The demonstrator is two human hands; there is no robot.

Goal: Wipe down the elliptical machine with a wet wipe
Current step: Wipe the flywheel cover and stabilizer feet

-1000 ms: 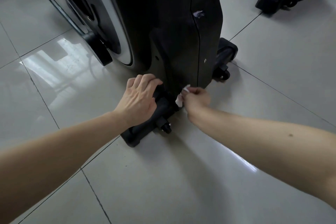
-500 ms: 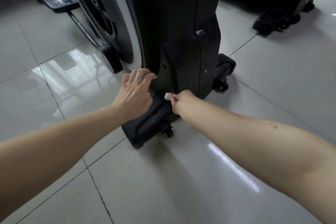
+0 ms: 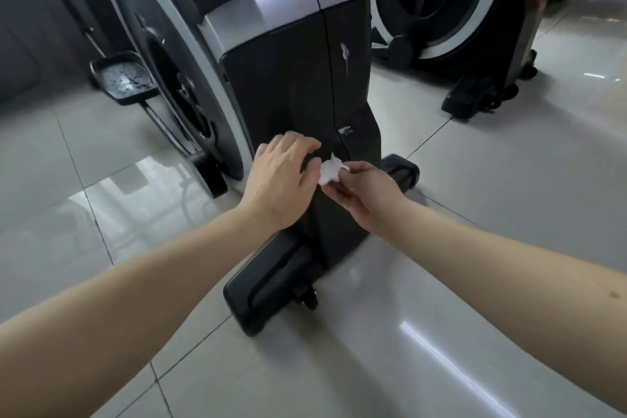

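The black elliptical machine (image 3: 291, 78) stands upright in front of me, with a grey band across its housing and a white-rimmed flywheel on its left. Its black base foot (image 3: 268, 285) lies on the tiles below my arms. My right hand (image 3: 363, 197) pinches a small crumpled white wet wipe (image 3: 329, 171) in front of the lower front of the housing. My left hand (image 3: 281, 176) is right beside the wipe, its fingers relaxed against the housing; the thumb touches or nearly touches the wipe.
A black pedal (image 3: 124, 78) sticks out at the left on a thin rod. A second elliptical machine (image 3: 441, 0) stands at the back right, its base foot (image 3: 475, 97) on the floor. Glossy grey floor tiles (image 3: 509, 180) surround both machines.
Both hands rose from the base foot up to the lower housing. The wipe now shows more fully between the hands. The camera tilted up, bringing in the grey band and second machine.
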